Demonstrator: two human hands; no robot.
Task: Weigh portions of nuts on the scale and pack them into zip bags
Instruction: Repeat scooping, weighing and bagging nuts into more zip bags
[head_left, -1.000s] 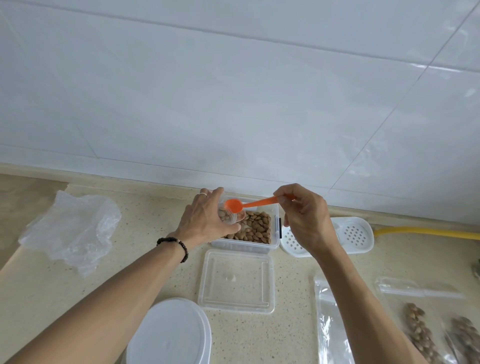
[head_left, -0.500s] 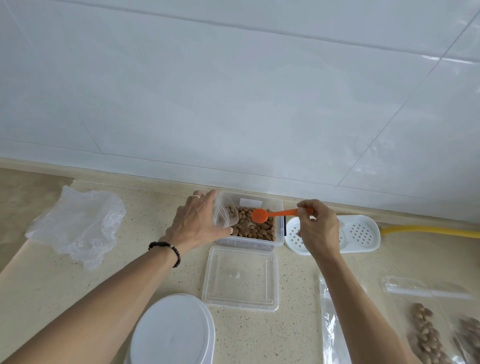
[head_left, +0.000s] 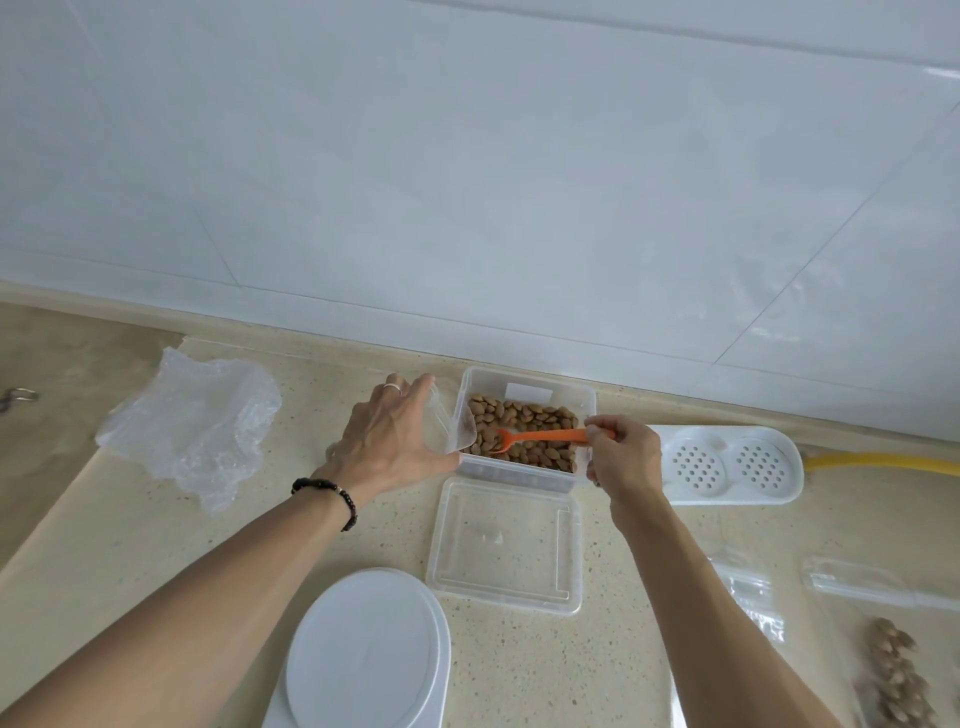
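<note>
So the clear rectangular plastic tub of brown almonds (head_left: 524, 431) sat on the speckled beige countertop (head_left: 130, 545), right up against the white tiled wall (head_left: 467, 182). The right hand (head_left: 623, 462) was at the tub's right end, fingers curled and pinching the handle of a small orange plastic spoon (head_left: 540, 437), with the spoon's bowl down in the nuts. The left hand (head_left: 395, 441) was at the tub's left end, fingers and thumb wrapped around a small clear plastic cup (head_left: 448, 431) tipped toward the tub. The tub's clear lid (head_left: 506, 545) lay flat just in front of it, and a white oval-topped scale (head_left: 363, 654) sat in front of that, a bit left. A crumpled clear plastic bag (head_left: 192, 431) lay well left of the tub, a white perforated tray (head_left: 727, 465) just right of it.
</note>
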